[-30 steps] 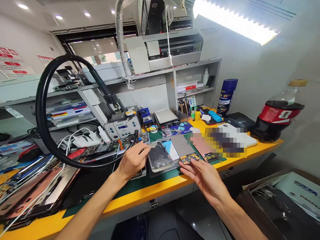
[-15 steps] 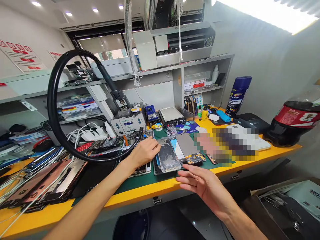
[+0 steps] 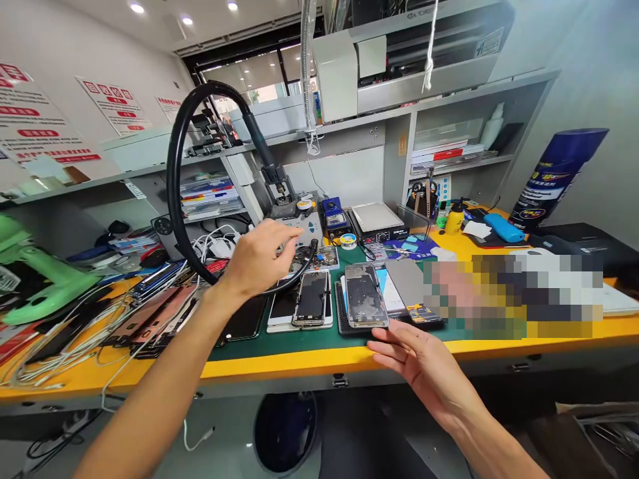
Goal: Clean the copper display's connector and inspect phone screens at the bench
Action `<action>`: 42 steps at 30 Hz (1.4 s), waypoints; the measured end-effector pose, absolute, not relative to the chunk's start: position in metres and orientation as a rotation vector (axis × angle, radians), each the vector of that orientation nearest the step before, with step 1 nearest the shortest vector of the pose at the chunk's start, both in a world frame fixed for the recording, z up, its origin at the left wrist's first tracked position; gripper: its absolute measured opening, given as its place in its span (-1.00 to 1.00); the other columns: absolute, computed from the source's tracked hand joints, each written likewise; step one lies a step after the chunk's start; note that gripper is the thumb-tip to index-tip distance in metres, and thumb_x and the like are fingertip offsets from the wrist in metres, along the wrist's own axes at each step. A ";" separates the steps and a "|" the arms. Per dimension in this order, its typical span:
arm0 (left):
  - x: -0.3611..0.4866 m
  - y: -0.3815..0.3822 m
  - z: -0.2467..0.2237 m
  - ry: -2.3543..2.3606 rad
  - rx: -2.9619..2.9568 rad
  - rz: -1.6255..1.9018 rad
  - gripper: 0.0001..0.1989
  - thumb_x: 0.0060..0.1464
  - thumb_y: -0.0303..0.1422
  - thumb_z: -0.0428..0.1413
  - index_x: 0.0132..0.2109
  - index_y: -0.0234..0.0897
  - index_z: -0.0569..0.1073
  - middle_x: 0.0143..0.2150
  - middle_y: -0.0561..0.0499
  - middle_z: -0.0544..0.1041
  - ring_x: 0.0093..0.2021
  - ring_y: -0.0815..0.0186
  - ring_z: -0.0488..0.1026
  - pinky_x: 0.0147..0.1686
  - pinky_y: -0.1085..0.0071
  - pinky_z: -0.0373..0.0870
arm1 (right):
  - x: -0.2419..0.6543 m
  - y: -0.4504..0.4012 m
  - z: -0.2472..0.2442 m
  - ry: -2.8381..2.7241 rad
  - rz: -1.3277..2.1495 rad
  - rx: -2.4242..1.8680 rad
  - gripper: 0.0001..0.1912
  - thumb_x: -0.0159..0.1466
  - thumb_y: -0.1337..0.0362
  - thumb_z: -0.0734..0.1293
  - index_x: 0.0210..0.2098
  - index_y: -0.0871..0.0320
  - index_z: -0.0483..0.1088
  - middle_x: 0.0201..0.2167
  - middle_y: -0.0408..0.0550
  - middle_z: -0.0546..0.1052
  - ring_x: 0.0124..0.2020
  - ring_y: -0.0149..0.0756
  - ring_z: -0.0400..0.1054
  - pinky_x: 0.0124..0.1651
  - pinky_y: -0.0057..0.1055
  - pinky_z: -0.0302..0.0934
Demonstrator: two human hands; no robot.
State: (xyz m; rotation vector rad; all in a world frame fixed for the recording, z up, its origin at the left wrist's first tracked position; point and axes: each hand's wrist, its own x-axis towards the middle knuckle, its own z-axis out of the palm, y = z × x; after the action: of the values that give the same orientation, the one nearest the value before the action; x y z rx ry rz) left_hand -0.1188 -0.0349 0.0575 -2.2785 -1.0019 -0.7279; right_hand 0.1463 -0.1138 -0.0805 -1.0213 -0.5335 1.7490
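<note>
My left hand (image 3: 262,256) hovers in front of the grey control station (image 3: 312,226), over the black hose (image 3: 177,179). Its fingers are bent and apart, with nothing visible between them. Below and right of it, an opened phone (image 3: 312,296) lies on a white device (image 3: 279,313). My right hand (image 3: 419,362) is at the table's front edge, palm turned inward and fingers spread. Its fingertips are at the lower right corner of a bare phone screen panel (image 3: 366,296), which rests on a dark perforated block (image 3: 344,319).
Phone housings (image 3: 154,313) and white cables (image 3: 82,339) crowd the left of the table. A green tool (image 3: 40,279) stands far left. At the right are a blue spray can (image 3: 554,176) and a yellow bottle (image 3: 454,219). Part of the right side is pixelated.
The view has shifted left. My left hand has lifted away from the screen panel, leftward and up, its fingers now apart. My right hand stays by the panel's lower right corner.
</note>
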 end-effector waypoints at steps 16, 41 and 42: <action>-0.138 -0.097 -0.043 -1.053 -2.496 -0.290 -0.80 0.21 -0.42 0.06 -0.07 -0.34 0.51 -0.17 -0.08 0.59 -0.02 0.07 0.40 -0.01 0.08 0.38 | 0.132 -0.117 -0.074 -0.603 1.807 -1.026 -0.73 0.20 0.20 0.47 -0.27 0.32 0.47 -0.20 0.19 0.58 -0.34 -0.14 0.55 -0.19 -0.24 0.49; -0.142 -0.086 -0.047 -1.215 -2.212 -0.910 -0.83 0.09 -0.55 0.13 -0.15 -0.30 0.45 -0.26 -0.03 0.59 -0.27 0.29 0.53 -0.20 0.34 0.46 | 0.105 -0.147 -0.077 -0.757 2.022 -0.862 -0.70 0.27 0.14 0.39 -0.20 0.30 0.45 -0.24 0.08 0.53 -0.38 -0.23 0.51 -0.31 -0.35 0.39; -0.143 -0.087 -0.046 -1.208 -2.230 -0.893 -0.83 0.09 -0.54 0.13 -0.14 -0.30 0.45 -0.25 -0.03 0.60 -0.26 0.29 0.53 -0.19 0.34 0.46 | 0.106 -0.148 -0.077 -0.760 2.021 -0.863 -0.70 0.27 0.14 0.39 -0.20 0.30 0.45 -0.24 0.08 0.53 -0.38 -0.23 0.51 -0.31 -0.35 0.39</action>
State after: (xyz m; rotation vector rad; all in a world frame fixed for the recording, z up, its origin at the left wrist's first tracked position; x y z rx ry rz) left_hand -0.1428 -0.0870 -0.0462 -2.2297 -1.2077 -0.8926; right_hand 0.1057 -0.1478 -0.0768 -0.8626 -0.7600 2.0205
